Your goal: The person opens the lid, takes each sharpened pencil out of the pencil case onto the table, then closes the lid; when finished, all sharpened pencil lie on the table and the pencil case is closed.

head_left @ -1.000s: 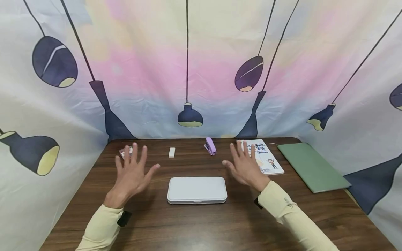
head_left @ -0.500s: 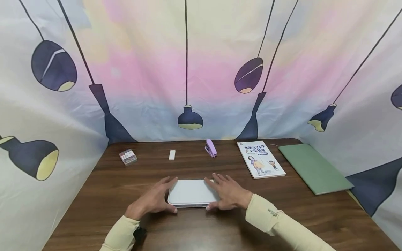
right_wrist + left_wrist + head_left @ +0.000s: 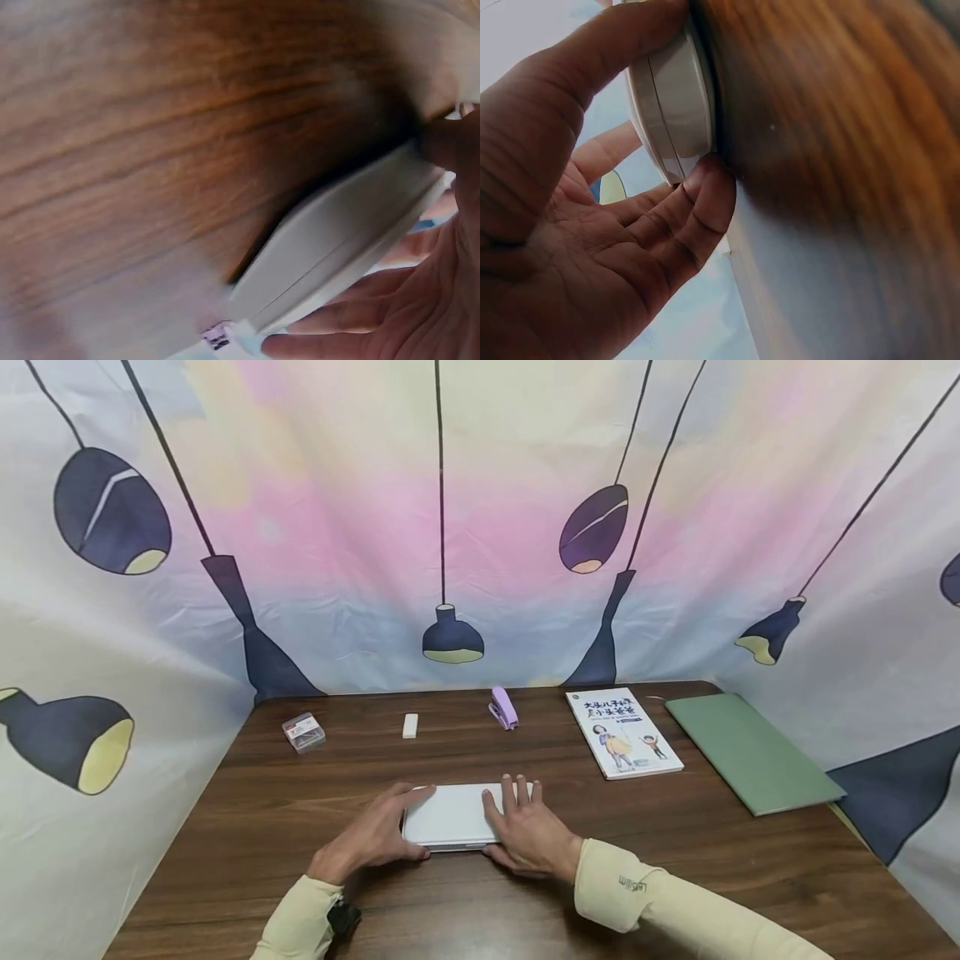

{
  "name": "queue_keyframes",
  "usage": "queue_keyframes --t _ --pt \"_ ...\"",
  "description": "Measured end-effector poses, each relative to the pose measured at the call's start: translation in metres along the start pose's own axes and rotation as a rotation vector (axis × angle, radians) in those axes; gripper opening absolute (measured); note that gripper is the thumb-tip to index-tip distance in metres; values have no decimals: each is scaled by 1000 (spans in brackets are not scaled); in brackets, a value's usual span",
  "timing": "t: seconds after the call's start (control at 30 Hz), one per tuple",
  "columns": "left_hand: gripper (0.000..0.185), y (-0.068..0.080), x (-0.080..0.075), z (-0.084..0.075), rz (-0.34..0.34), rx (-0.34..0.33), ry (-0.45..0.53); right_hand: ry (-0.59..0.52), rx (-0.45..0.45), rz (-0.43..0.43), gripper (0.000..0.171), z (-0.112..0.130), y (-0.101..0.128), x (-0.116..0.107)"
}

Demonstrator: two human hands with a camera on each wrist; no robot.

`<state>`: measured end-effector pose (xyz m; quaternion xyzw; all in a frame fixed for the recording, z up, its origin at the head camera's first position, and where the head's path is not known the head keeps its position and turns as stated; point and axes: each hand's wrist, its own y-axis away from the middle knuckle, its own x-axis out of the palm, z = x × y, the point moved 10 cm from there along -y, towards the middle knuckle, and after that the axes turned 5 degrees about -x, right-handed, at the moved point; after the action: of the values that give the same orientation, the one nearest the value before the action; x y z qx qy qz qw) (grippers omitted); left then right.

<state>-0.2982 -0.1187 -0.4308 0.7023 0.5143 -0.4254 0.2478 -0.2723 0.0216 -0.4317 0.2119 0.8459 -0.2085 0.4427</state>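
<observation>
A flat white pencil case [image 3: 450, 817] lies closed on the table, with rounded corners and a small latch on its front side. My left hand [image 3: 372, 835] holds its left end, thumb at the front corner and fingers along the back. In the left wrist view, thumb and fingers bracket the end wall of the case [image 3: 676, 97]. My right hand [image 3: 531, 832] grips the right part, fingers over the lid and thumb against the front edge near the latch. The right wrist view shows fingers [image 3: 352, 315] along the lid side; the thumb tip is hard to make out.
Behind the case stand a small clear box [image 3: 304, 732], a white eraser [image 3: 410, 726] and a purple stapler [image 3: 503, 708]. To the right lie a white picture book [image 3: 624, 732] and a green folder [image 3: 753, 753]. A printed curtain [image 3: 360, 527] surrounds the brown wooden table [image 3: 247, 827].
Both hands, earlier spread apart in the air, have come down and inward onto the pencil case. Over the last half second the right fingers have shifted on the lid. The case stays put.
</observation>
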Motion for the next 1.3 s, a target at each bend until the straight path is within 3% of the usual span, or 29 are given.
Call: queue_keyframes --t 0.23,0.4,0.5,0.63,0.87,1.0,1.1,1.17,1.23,1.3 --pt "81 -2 0 -1 -12 15 23 230 -2 2 73 13 -7 0" --pt "79 -2 -2 -1 -12 46 24 372 -97 -61 57 31 -6 -3" --pt "79 -3 -4 0 -18 59 20 404 -123 -112 51 35 -5 -5" --pt "80 -4 -6 -1 -38 84 10 367 -119 -188 54 32 -4 -8" --pt "81 -3 -2 0 -17 122 28 202 -119 -290 57 17 7 -15" --pt "83 -2 -2 2 20 140 85 50 -103 -308 47 -2 12 -21" --pt "90 -1 -1 4 54 134 125 -97 -97 -258 32 -17 18 -21" --pt "101 -1 0 6 65 115 152 -226 -66 -228 32 -30 22 -21" --pt "113 -2 0 8 66 84 184 -364 -4 -242 42 -46 25 -23" --pt "124 -2 -1 10 61 51 222 -487 70 -312 41 -64 27 -26"
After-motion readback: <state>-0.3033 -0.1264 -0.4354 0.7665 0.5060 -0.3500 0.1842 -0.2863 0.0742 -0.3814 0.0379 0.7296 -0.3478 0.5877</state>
